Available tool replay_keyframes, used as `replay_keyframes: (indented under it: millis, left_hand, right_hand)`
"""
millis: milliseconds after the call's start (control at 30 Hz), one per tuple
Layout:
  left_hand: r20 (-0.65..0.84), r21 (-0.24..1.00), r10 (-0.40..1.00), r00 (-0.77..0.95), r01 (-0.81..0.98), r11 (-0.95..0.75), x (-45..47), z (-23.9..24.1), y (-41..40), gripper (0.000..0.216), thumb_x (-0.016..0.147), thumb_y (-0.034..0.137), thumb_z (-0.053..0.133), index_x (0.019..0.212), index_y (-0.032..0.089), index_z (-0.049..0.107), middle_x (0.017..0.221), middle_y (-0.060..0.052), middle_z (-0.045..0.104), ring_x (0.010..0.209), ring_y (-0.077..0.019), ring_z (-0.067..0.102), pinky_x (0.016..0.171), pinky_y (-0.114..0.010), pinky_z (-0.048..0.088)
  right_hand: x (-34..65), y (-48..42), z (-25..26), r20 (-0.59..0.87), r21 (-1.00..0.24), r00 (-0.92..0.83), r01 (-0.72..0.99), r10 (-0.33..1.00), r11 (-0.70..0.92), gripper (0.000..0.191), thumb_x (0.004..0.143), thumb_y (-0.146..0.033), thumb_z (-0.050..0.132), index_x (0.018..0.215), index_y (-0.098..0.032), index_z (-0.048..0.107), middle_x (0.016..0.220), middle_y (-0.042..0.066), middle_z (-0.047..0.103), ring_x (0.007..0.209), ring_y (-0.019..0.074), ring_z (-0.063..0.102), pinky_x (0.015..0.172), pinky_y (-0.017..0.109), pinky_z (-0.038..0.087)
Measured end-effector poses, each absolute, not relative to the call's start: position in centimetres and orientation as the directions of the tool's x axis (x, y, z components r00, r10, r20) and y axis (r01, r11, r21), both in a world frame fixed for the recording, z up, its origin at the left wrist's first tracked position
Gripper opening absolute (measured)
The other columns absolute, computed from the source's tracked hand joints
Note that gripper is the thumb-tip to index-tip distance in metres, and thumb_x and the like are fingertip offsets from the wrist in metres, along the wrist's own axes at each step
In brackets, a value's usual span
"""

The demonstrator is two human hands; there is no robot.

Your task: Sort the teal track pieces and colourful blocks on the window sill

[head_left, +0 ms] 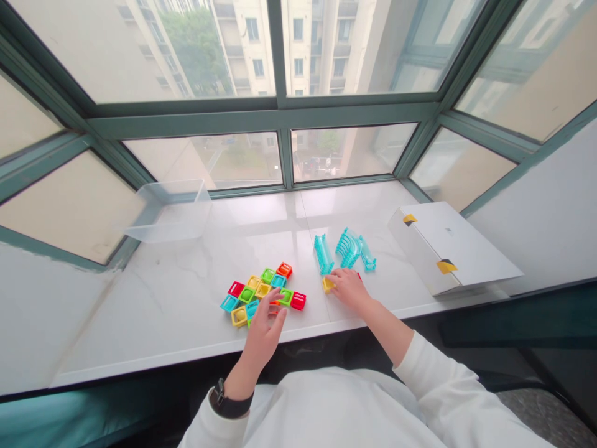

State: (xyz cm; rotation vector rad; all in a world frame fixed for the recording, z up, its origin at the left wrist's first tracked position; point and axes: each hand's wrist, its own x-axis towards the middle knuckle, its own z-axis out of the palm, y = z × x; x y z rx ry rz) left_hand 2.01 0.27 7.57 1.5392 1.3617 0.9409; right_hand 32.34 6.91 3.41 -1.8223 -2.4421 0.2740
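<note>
Several small hollow plastic blocks (247, 295) in red, yellow, green, blue and orange lie grouped on the white sill. My left hand (263, 330) is over the near right side of the group, thumb and fingers apart, hiding part of an orange block. To the right, my right hand (351, 290) has its fingers closed at a yellow block (328, 285) on the sill. A red block (359, 275) shows only at its edge behind that hand. Just beyond are translucent turquoise track pieces: a straight one (323, 254), a curved one (348, 247) and a narrower one (367, 254).
A clear plastic bin (170, 221) stands at the back left of the white sill (153, 298). At the right lies a white box (459, 242) with yellow-and-black tape tabs. Green-framed windows (261, 126) enclose the sill, and its front edge runs close to my body.
</note>
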Motion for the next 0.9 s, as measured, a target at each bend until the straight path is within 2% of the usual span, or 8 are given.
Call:
replay_keyframes:
  millis: [233,400,500,600,767,900]
  left_hand:
    - [0.003,0.941,0.994,0.11,0.335,-0.04,1.7,7.6,0.4,0.048,0.101,0.046,0.059,0.144,0.027,0.052,0.136,-0.012,0.065,0.11,-0.0225,0.069,0.095,-0.039,0.056]
    - [0.096,0.896,0.99,0.101,0.425,-0.13,1.1,7.3,0.7,0.041,0.103,0.041,0.055,0.141,0.025,0.054,0.132,-0.011,0.067,0.116,-0.0245,0.067,0.099,-0.042,0.055]
    - [0.227,0.758,0.964,0.142,0.596,-0.266,1.1,6.8,1.1,0.034,0.103,0.035,0.053,0.134,0.024,0.062,0.133,-0.012,0.066,0.126,-0.028,0.06,0.11,-0.049,0.048]
    - [0.298,0.556,0.927,0.227,0.748,-0.362,1.6,5.7,1.5,0.034,0.101,0.029,0.054,0.133,0.024,0.066,0.144,-0.014,0.061,0.138,-0.0327,0.052,0.118,-0.056,0.038]
    - [0.22,0.293,0.928,0.301,0.887,-0.357,2.8,3.3,2.0,0.042,0.1,0.022,0.053,0.139,0.03,0.066,0.163,-0.013,0.045,0.152,-0.0408,0.037,0.122,-0.067,0.027]
    - [0.153,0.189,0.939,0.309,0.923,-0.335,3.1,1.7,2.1,0.049,0.099,0.027,0.057,0.148,0.031,0.059,0.167,-0.014,0.039,0.153,-0.044,0.034,0.121,-0.07,0.024]
  right_hand:
    - [32.1,6.6,3.8,-0.035,-0.202,-0.259,0.948,0.965,0.247,0.037,0.091,-0.021,0.071,0.128,-0.026,0.073,0.13,0.012,0.069,0.116,0.0305,0.06,0.1,0.042,0.043]
    - [31.3,5.5,4.6,0.083,-0.323,-0.249,0.909,0.965,0.262,0.037,0.09,-0.021,0.072,0.127,-0.024,0.072,0.127,0.012,0.069,0.117,0.0303,0.061,0.105,0.046,0.045]
    - [29.5,4.4,5.1,0.145,-0.442,-0.275,0.841,0.951,0.311,0.036,0.094,-0.021,0.068,0.13,-0.023,0.07,0.128,0.012,0.069,0.12,0.0289,0.061,0.106,0.045,0.049]
    - [26.7,3.2,5.1,0.099,-0.537,-0.309,0.784,0.946,0.312,0.043,0.095,-0.022,0.066,0.138,-0.024,0.063,0.133,0.011,0.067,0.124,0.027,0.062,0.107,0.043,0.051]
    - [22.6,2.3,3.7,-0.048,-0.53,-0.286,0.819,0.957,0.218,0.058,0.092,-0.026,0.071,0.146,-0.018,0.053,0.14,0.014,0.062,0.125,0.0292,0.064,0.104,0.041,0.054]
    - [21.3,2.4,2.7,-0.084,-0.504,-0.245,0.847,0.966,0.171,0.055,0.095,-0.027,0.067,0.147,-0.018,0.051,0.137,0.014,0.063,0.122,0.0276,0.065,0.101,0.037,0.054]
